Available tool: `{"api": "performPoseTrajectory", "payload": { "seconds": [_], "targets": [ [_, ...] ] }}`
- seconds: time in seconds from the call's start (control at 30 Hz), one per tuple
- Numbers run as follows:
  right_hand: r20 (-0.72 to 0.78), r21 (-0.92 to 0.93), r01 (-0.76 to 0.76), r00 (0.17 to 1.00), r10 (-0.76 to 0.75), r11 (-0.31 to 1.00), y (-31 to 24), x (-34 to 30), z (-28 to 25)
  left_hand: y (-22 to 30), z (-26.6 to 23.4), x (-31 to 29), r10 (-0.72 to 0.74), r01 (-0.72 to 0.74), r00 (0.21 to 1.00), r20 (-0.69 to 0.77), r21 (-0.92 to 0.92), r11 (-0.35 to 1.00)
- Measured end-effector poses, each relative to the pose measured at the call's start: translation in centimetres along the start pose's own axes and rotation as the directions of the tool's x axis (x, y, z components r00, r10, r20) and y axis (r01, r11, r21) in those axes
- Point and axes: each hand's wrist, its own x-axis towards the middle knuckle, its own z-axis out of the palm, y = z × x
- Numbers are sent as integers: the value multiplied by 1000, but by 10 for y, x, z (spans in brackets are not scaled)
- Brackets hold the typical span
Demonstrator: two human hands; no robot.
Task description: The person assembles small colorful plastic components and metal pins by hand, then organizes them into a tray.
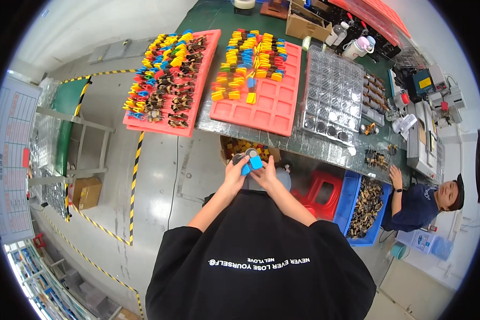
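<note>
Head view: left hand (233,173) and right hand (265,172) are both gripping a small blue plastic clip with round grey disc (252,159), held over the cardboard box of loose coloured pieces (239,145). Left red plastic tray (207,69) is looking nearly full of clips, the second red plastic tray (274,104) about half filled, lower pockets remaining; a seated co-worker (424,200), a red plastic stool (321,189) and a blue bin of dark parts (352,202) are crowding the right.

A grey concrete floor (154,181) carries yellow-black hazard tape (134,176). A long dark green tabletop (314,141) runs across the far side. A red stool (321,192) and a blue bin (365,213) stand at right, a cardboard box (86,192) at left.
</note>
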Motion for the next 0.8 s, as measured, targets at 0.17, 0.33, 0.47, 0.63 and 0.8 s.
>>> {"api": "performPoseTrajectory", "payload": {
  "seconds": [0.17, 0.33, 0.47, 0.63, 0.8],
  "targets": [
    [-76, -54, 172, 982, -175, 984, 9, -33, 33, -8, 21, 2, -35, 26, 998, -61, -140, 990],
    [-227, 96, 361, 915, -333, 928, 21, 15, 27, -27, 32, 7, 152, -150, 978, -144, 23, 988],
    [-409, -43, 242, 881, -238, 969, 5, -10, 32, -32, 35, -1, 121, -103, 983, -137, 133, 986],
    [-475, -333, 227, 798, -371, 915, -9, -7, 21, -38, 45, -7, 233, -225, 973, 2, 257, 940],
    [-266, -662, 409, 655, -707, 628, -17, -25, 20, -14, 36, 5, 205, -198, 979, -14, 188, 962]
  ]
}}
